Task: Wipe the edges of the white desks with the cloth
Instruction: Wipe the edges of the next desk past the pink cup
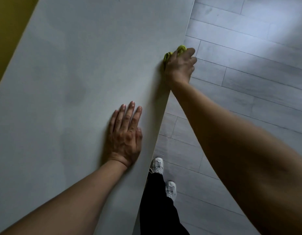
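Observation:
A white desk (79, 73) fills the left and middle of the head view, its right edge running from top right down to the bottom centre. My right hand (180, 65) grips a yellow-green cloth (181, 48) against that edge, fingers curled over the side of the desk. Most of the cloth is hidden under the hand. My left hand (125, 134) lies flat on the desktop near the same edge, fingers straight and together, closer to me than the cloth.
Grey plank floor (248, 65) lies to the right of the desk. My legs in black trousers and white shoes (158, 165) stand beside the desk edge. A yellow wall (6, 31) borders the desk's far left side.

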The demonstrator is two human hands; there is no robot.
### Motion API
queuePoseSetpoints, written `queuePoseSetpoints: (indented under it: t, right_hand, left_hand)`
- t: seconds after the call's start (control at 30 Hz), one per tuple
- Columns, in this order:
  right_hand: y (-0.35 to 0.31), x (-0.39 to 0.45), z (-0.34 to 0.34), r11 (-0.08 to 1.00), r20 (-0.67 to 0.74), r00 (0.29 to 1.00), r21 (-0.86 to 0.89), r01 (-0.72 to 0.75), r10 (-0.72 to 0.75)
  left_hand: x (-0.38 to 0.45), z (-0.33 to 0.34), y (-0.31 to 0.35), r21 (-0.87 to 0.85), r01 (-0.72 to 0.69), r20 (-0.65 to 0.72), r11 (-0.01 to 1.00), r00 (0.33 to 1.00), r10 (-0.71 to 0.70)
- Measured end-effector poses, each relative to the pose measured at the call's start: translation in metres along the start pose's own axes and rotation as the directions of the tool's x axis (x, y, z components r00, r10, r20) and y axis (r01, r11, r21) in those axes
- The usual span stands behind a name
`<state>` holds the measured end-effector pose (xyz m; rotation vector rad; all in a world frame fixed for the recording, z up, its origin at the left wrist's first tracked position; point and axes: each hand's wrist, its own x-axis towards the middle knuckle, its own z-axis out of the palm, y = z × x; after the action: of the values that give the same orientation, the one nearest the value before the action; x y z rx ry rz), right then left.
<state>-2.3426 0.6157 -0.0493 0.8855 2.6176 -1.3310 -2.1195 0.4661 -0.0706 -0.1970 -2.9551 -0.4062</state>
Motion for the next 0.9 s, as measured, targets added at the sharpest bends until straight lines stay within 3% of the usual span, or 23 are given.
queuePoseSetpoints:
  t: [0.1,0.37,0.73,0.9]
  right_hand:
    - [0.008,-0.019,0.000,1.000,-0.002,1.000,0.018,0.011,-0.011]
    - [0.089,-0.174,-0.012,1.000,0.115,0.993,-0.019,-0.007,0.009]
    - [0.026,-0.039,-0.006,0.997,0.033,0.999,-0.058,0.041,-0.039]
    - [0.030,-0.044,-0.002,0.995,0.004,0.997,-0.068,0.072,-0.072]
  left_hand:
    - [-0.001,0.000,-0.001,0.005,0.001,-0.005,1.000,1.000,-0.001]
    - [-0.002,0.001,0.000,0.019,0.016,0.017,1.000,1.000,-0.016]
    - [-0.002,0.001,0.002,-0.012,0.022,0.027,1.000,0.999,-0.022]
    - [-0.003,0.000,0.000,-0.024,0.019,0.005,1.000,1.000,-0.019]
